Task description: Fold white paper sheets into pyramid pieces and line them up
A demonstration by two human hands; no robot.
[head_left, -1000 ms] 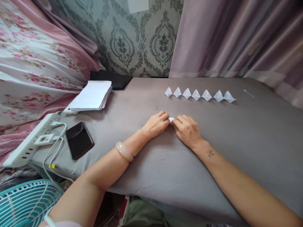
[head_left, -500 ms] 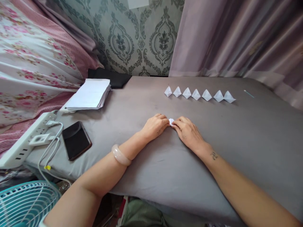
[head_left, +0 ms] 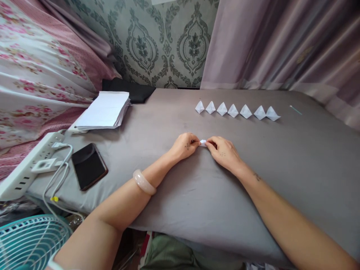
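Note:
A small folded piece of white paper (head_left: 203, 143) is pinched between my two hands, low over the grey cloth-covered table (head_left: 157, 123). My left hand (head_left: 187, 145) grips its left end with closed fingertips. On the opposite end, my right hand (head_left: 223, 150) holds it in the same way. The fingers cover much of the paper, so its full shape is hidden. Beyond my hands stands a row of several white folded paper boats (head_left: 233, 111), set side by side.
At the left lie a stack of white paper (head_left: 102, 109), a dark folded cloth (head_left: 135, 91) and a phone (head_left: 90, 165). A power strip (head_left: 25, 170) with cables runs along the left edge, above a teal fan (head_left: 30, 242). A thin stick (head_left: 296, 110) lies far right.
My hands have drawn slightly apart, with the fingertips now at the paper's two ends. The paper looks flatter and wider than before. The view has tilted a little.

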